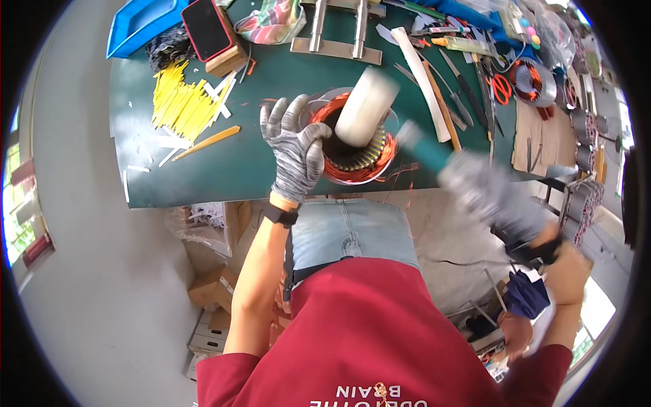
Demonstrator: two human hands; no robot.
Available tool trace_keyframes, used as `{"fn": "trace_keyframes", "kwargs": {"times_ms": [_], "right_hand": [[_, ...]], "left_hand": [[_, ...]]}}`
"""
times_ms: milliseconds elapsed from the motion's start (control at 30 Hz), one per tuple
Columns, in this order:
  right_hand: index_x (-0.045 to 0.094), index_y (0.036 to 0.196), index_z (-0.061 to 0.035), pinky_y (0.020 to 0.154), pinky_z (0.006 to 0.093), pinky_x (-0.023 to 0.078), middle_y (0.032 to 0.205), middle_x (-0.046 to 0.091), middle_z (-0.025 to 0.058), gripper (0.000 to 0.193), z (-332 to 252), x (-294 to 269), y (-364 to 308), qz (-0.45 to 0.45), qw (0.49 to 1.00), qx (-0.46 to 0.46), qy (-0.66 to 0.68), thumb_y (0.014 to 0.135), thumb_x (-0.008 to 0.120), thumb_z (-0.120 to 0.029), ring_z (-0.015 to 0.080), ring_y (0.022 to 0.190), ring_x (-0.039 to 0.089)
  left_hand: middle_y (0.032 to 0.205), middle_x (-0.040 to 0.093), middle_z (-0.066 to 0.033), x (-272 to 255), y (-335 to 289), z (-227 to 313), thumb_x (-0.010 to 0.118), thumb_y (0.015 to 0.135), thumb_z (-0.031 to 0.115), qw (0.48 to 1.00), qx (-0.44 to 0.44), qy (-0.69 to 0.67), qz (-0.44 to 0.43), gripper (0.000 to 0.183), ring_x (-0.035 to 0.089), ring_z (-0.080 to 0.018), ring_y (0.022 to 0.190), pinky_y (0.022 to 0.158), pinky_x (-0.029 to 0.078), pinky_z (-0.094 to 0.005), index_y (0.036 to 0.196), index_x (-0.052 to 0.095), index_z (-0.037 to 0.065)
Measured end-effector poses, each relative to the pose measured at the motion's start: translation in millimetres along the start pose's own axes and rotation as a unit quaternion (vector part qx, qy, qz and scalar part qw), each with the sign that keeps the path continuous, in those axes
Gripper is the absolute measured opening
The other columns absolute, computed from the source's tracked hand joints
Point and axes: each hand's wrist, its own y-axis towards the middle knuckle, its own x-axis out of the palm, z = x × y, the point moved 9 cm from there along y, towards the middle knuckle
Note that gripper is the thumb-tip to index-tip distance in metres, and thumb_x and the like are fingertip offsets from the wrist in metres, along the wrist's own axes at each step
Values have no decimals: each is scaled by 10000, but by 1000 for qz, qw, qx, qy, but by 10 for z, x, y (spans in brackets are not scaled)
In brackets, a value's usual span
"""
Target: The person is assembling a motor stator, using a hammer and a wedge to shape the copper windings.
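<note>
A motor stator (375, 157) with copper-coloured windings round a dark, toothed inner ring lies near the table's front edge. My left hand (291, 146), in a grey glove, rests at its left rim. Some of its fingers point outward and apart, while the thumb side touches the windings. In my gloved right hand (485, 186), smeared by motion, is the green handle of a mallet (368, 105). Its white, cylinder-shaped head is tilted over the stator's opening and hides part of the far windings. Whether the head touches the stator, I cannot tell.
Yellow strips (183, 102) and a pointed yellow stick (207, 143) lie to the left. Behind them are a phone (206, 30) on a wooden block and a blue tray (144, 26). Scissors (500, 88), knives and another stator (527, 80) are at the right. A metal stand (337, 47) is at the back.
</note>
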Motion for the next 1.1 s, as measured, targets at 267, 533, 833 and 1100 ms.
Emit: {"fn": "trace_keyframes", "kwargs": {"times_ms": [267,533,833,1100], "right_hand": [[396,1259,-35,820,243,470,1091,531,64,355,853,-765,-703,415,909,27,26,961,375,-225,131,978,540],[488,1197,-11,620,182,411,885,480,-2,298,-104,-1508,-315,284,932,-151,169,953,417,-168,71,726,472],[577,1052,-70,659,218,462,964,576,37,223,200,-137,-378,17,975,206,86,859,558,-179,85,823,554],[230,1397,5,1068,295,270,1398,334,161,569,929,-1174,-665,432,871,-93,213,949,402,-300,184,1260,354]], "left_hand": [[1238,485,-159,227,89,191,462,707,229,992,-16,-110,63,152,353,-361,1187,1056,148,-527,783,558,140],[1233,498,-126,106,-108,80,403,778,248,999,-41,-17,13,231,340,-319,1217,1073,157,-456,805,610,149],[1192,507,-124,150,221,132,454,753,173,994,43,-53,-82,174,370,-349,1176,1053,153,-511,839,603,141],[1245,484,-198,171,85,281,439,722,129,988,-25,-139,63,155,399,-380,1169,1066,129,-523,824,550,91]]}}
